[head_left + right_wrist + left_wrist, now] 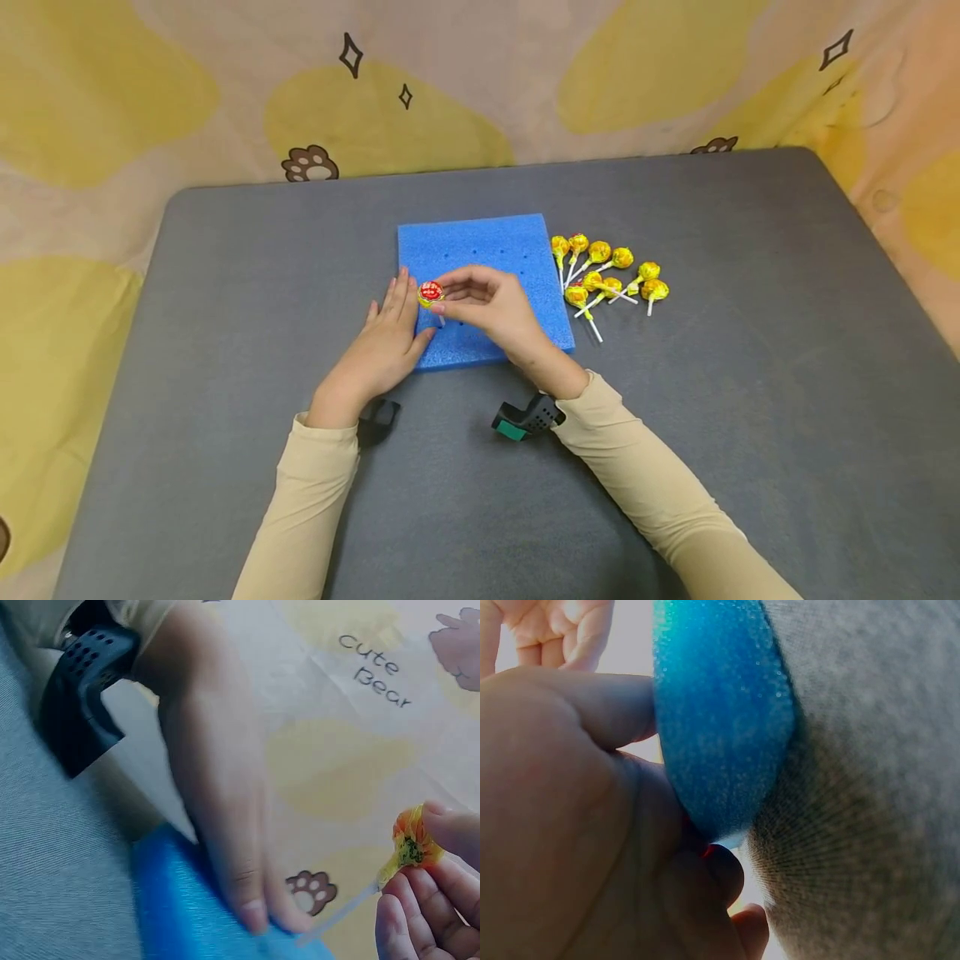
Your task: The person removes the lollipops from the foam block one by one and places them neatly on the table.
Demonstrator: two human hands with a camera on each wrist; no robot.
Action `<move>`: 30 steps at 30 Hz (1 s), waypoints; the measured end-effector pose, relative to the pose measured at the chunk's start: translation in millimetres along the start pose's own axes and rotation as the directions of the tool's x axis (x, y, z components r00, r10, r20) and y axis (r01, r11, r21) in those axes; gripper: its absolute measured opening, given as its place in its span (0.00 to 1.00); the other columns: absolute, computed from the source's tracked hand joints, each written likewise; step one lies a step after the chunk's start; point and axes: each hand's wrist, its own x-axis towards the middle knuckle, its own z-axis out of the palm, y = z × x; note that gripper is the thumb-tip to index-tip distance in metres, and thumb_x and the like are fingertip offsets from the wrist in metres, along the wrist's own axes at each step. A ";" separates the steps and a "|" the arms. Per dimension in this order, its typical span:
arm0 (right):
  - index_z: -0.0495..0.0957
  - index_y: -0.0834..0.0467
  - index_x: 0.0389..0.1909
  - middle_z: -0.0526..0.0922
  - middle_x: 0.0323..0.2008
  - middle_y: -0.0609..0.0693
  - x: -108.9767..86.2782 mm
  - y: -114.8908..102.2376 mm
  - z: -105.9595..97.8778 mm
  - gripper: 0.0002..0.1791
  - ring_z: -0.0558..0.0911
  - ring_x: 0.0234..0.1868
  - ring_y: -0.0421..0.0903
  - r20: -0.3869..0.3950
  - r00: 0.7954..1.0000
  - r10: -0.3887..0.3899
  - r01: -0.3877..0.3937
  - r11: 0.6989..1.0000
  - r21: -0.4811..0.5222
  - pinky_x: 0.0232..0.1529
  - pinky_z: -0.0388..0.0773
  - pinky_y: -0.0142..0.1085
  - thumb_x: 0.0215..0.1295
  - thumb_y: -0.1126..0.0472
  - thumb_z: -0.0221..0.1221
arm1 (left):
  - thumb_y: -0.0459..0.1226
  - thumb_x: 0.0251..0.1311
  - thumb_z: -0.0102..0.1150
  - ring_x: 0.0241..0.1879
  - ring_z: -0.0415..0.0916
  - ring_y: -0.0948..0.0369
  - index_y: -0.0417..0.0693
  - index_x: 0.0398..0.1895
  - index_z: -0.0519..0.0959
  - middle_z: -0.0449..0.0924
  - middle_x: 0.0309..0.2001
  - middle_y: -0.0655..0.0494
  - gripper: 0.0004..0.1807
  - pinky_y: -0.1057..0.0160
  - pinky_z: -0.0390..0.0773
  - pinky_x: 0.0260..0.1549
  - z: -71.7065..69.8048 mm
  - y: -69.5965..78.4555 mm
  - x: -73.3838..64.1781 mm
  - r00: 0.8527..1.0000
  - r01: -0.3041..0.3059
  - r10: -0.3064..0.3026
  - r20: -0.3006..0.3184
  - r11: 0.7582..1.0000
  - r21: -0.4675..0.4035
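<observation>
A lollipop (431, 293) in a yellow wrapper with a red top is pinched between the thumb and fingers of my right hand (491, 307). Its white stick (341, 913) points down towards a blue foam board (487, 237), which has rows of small holes. The stick's tip meets the board's surface in the right wrist view. My left hand (382, 343) rests flat along the left edge of the board, fingers straight. In the left wrist view that hand (570, 810) lies against the foam's side (724, 712), and its far fingertips are partly hidden.
Several yellow-wrapped lollipops (600, 252) lie loose to the right of the board, some sticks crossing. The grey table (270, 283) ends at the back against a patterned cloth (465, 108). A black wrist mount (528, 417) sits under the right wrist.
</observation>
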 end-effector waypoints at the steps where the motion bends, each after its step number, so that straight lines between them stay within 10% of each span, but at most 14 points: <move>1: 0.77 0.75 0.44 0.83 0.37 0.57 -0.3 -2.1 -1.1 0.15 0.82 0.35 0.42 -0.009 1.000 -0.004 0.004 1.000 0.002 0.39 0.80 0.35 0.54 0.77 0.64 | 0.45 0.73 0.40 0.73 0.25 0.50 0.35 0.74 0.34 0.23 0.75 0.45 0.40 0.42 0.36 0.67 0.2 0.0 0.0 1.000 0.001 -0.001 0.001 1.000 0.003; 30: 0.84 0.56 0.34 0.83 0.31 0.51 -19.1 -38.8 -78.5 0.17 0.82 0.31 0.44 -0.238 0.964 -0.114 0.141 0.985 0.101 0.37 0.81 0.34 0.55 0.81 0.57 | 0.45 0.74 0.36 0.73 0.23 0.51 0.34 0.73 0.32 0.21 0.74 0.44 0.39 0.44 0.35 0.68 1.3 -2.7 -0.7 1.000 -0.026 0.026 0.001 0.999 0.032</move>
